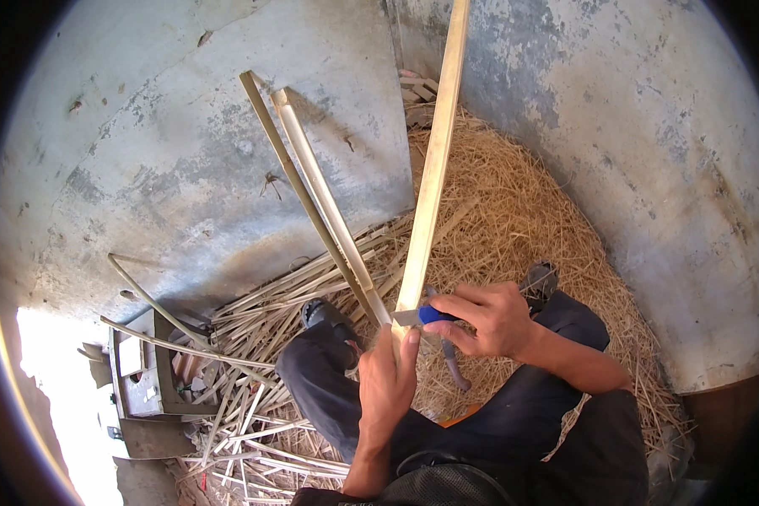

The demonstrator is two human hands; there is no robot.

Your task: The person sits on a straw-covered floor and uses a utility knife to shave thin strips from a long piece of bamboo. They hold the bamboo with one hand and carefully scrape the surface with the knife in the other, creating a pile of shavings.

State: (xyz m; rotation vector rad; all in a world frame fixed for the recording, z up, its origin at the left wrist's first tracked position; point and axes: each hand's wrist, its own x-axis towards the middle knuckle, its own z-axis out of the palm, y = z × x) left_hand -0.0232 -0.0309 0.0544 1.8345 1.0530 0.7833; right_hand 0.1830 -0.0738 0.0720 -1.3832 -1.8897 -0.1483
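Observation:
A long, pale split bamboo strip (434, 169) runs from between my knees up past the top of the head view. Its near end is held by my left hand (386, 384), fingers closed round it and thumb along its face. My right hand (493, 320) grips a knife (431, 314) with a blue handle. The knife's short, flat blade lies across the strip just above my left thumb and appears to touch it. Partly hidden behind the knees, a rod-like object (454, 367) lies on the floor.
Two split bamboo lengths, one darker (299, 185) and one paler (319, 181), lean toward the grey wall (169, 152). Thin shavings (514, 202) heap up ahead and to the right. Cut strips (261, 312) pile at the left, beside a wooden frame or box (143, 396).

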